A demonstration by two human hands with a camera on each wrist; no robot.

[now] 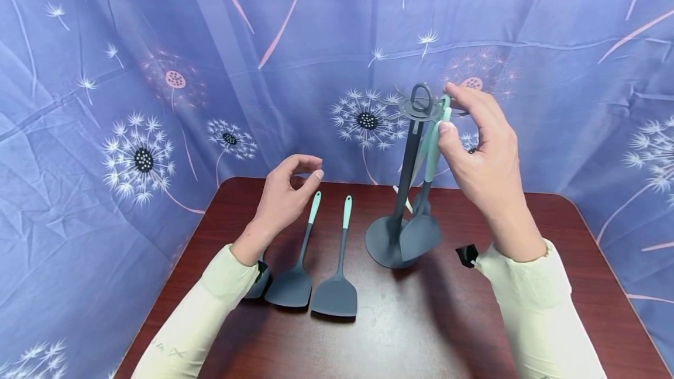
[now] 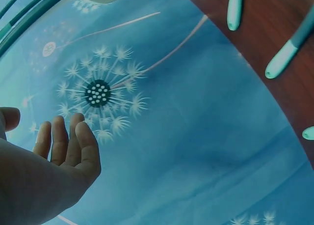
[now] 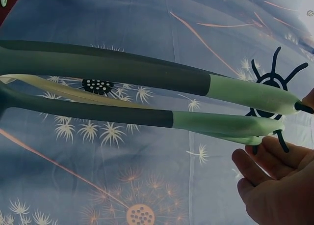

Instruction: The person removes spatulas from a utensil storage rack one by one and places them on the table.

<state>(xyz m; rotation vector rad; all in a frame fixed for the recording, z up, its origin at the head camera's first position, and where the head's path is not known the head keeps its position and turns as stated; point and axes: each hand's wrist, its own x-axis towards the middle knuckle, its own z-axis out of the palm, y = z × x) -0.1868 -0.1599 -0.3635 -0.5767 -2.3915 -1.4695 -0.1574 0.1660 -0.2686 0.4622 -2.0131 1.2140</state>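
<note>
In the head view my right hand (image 1: 481, 145) holds the top of a spatula (image 1: 433, 157) with a mint-green handle, at the hook ring of a dark utensil stand (image 1: 405, 180). Its thumb lies at the handle and the index fingertip at the top end. The spatula's dark blade hangs beside the pole. Close by, the right wrist view shows another mint handle (image 3: 255, 95) with a dark hook through its end. My left hand (image 1: 284, 195) hovers empty, fingers loosely bent, above a spatula (image 1: 292, 279) lying on the table.
Another spatula (image 1: 337, 291) lies to the right of that one, and a dark blade (image 1: 258, 282) shows partly behind the left sleeve. They rest on a dark red wooden table (image 1: 389, 338). A blue dandelion-print curtain (image 1: 316, 28) hangs behind it.
</note>
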